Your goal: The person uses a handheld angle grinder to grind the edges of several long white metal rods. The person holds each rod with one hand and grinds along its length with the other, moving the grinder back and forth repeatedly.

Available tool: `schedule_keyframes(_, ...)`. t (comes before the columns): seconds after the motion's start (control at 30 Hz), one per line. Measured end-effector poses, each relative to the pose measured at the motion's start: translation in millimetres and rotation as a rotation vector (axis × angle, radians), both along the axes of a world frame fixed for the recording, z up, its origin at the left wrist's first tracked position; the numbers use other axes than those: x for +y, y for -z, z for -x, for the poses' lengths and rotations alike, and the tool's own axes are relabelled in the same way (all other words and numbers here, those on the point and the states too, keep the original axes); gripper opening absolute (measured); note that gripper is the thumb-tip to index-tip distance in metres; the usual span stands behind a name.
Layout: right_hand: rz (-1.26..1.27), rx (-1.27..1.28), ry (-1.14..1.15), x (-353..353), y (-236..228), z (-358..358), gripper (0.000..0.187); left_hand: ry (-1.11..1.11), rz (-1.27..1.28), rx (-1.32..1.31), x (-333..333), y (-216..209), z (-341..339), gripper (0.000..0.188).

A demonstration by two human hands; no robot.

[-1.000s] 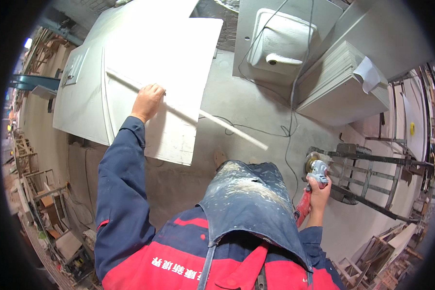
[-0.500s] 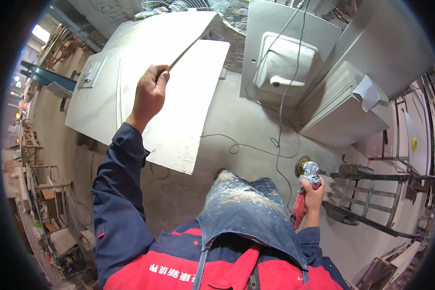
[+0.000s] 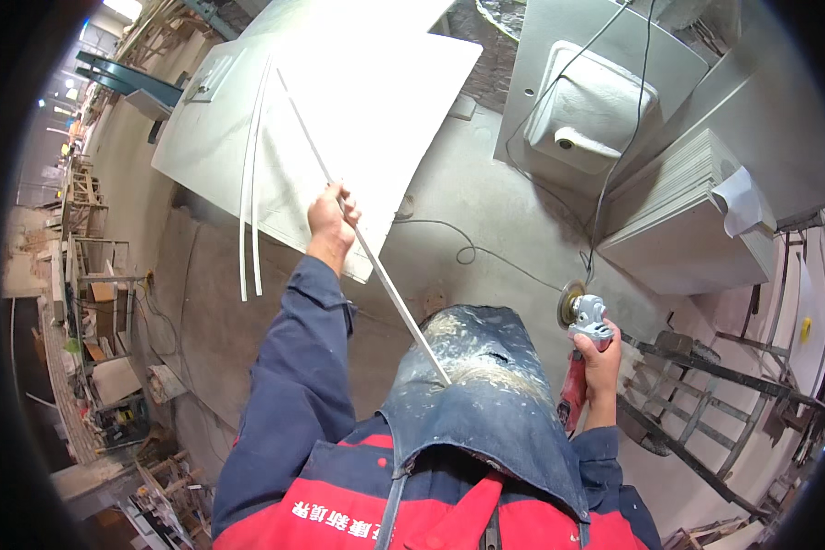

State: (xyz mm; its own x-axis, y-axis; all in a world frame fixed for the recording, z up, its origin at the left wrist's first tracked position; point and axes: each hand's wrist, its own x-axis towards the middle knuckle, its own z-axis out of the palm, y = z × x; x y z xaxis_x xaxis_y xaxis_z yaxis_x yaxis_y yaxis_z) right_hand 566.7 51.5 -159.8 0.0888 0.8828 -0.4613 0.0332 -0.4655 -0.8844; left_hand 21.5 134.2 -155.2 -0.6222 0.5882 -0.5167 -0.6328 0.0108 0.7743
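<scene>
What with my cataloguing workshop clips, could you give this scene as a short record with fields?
Left hand: closed around a thin, straight, pale strip
Strip position: slants in view from a large, flat white sheet to a stained dark-blue apron
Right hand: holding a red-and-grey angle grinder with a round disc
Disc motion: cannot tell
Background: white moulded basin, stack of flat grey panels

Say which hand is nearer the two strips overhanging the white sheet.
Left. The left hand, gripping another strip, is just right of the overhanging strips; the right hand, holding an angle grinder, is farther right.
</scene>
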Motion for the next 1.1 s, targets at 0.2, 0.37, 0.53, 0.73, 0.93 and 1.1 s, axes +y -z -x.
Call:
schedule_keyframes(0.2,0.04,0.04,-0.056,12.5,-8.5,-0.4,0.076,0.056,0.093,-0.104,-57.1,3.8,-98.2,0.011)
schedule_keyframes(0.37,0.078,0.116,-0.1,23.7,-11.0,8.0,0.075,0.143,0.178,-0.039,-115.1,-11.1,-176.3,0.015)
schedule_keyframes(0.53,0.156,0.187,-0.185,34.6,-6.1,19.8,0.074,0.283,0.386,0.28,-128.1,-0.1,-178.9,0.019)
schedule_keyframes(0.73,0.395,0.409,-0.362,53.0,0.7,27.0,0.064,0.799,0.889,1.246,-92.9,4.9,-105.0,0.047)
schedule_keyframes(0.93,0.699,0.948,-0.277,55.4,17.8,33.0,0.063,1.087,0.935,1.354,-46.6,1.6,-44.0,0.049)
schedule_keyframes(1.1,0.634,1.044,-0.145,45.7,0.5,66.9,0.064,1.104,0.939,1.435,-9.6,11.2,-2.6,0.053)
